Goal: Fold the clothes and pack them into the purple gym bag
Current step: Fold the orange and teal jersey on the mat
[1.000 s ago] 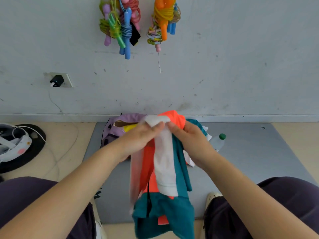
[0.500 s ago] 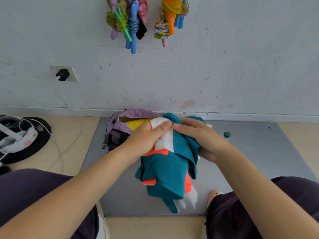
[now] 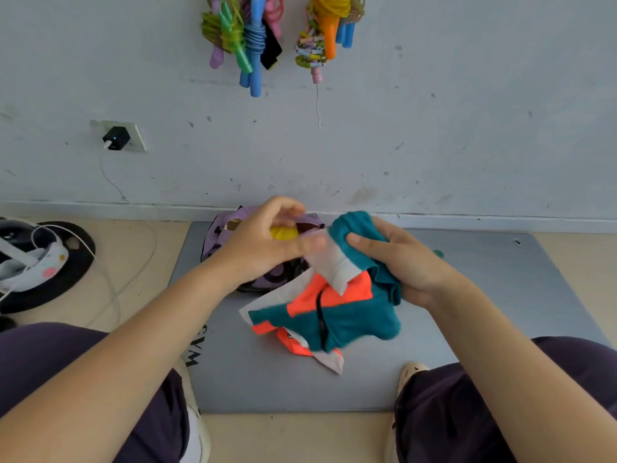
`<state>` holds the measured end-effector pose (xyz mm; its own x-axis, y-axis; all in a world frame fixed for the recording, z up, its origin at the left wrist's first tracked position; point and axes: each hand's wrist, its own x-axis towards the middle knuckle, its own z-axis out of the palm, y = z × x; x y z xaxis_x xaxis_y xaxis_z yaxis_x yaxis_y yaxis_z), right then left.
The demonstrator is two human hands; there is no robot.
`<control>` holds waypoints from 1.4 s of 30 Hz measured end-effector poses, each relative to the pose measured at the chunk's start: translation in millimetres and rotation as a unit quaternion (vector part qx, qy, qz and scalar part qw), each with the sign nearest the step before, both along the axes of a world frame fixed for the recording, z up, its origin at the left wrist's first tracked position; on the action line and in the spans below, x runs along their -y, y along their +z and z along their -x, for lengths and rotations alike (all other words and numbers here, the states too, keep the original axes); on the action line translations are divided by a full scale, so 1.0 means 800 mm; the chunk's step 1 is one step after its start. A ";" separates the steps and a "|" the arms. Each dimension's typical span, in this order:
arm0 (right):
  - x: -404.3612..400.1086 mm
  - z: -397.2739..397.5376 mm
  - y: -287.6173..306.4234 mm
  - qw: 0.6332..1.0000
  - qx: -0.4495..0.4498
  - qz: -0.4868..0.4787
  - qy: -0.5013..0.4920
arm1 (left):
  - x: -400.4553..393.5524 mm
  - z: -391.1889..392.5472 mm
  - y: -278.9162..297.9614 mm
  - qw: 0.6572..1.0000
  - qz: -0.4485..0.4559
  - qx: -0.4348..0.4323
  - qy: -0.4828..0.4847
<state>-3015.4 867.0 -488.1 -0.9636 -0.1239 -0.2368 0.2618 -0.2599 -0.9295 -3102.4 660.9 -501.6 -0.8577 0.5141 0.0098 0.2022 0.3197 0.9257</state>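
Person seated at the near edge of a grey mat (image 3: 467, 295), knees either side. Jacket (image 3: 334, 315), teal, orange and white, hangs bunched above the mat's middle, near side of the bag (image 3: 233, 225). Its long axis runs roughly left-near to right-far; the gathered top end points toward the wall, the loose white corner points down toward the person. Black zipper runs about vertically through the middle.

Right hand (image 3: 400, 262) grips the teal upper end, fingers curled round the cloth, thumb pressed on top. Left hand (image 3: 263, 242) is just left of it, thumb and forefinger pinching the white panel; the image is blurred here, other fingers loosely curled.

Bag is purple, open, at the mat's far edge against the wall, something yellow (image 3: 283, 232) inside. Skipping ropes (image 3: 250, 35) hang on the wall above the bag.
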 end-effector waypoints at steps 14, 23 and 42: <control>-0.012 0.001 -0.005 0.982 0.035 -0.125 0.135 | -0.009 0.000 -0.007 0.979 -0.122 0.151 0.063; -0.026 0.007 -0.006 0.994 -0.035 -0.092 -0.053 | 0.000 0.011 -0.017 0.976 -0.036 0.151 0.153; -0.009 -0.004 0.009 0.963 -0.162 -0.202 0.074 | -0.001 -0.018 -0.007 0.968 0.094 0.087 -0.217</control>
<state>-3012.0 874.2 -480.7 -0.9738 -0.2270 0.0156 -0.0527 0.1584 -0.9860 -3088.4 661.5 -506.9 -0.5411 0.8047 -0.2443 0.2013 0.4060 0.8914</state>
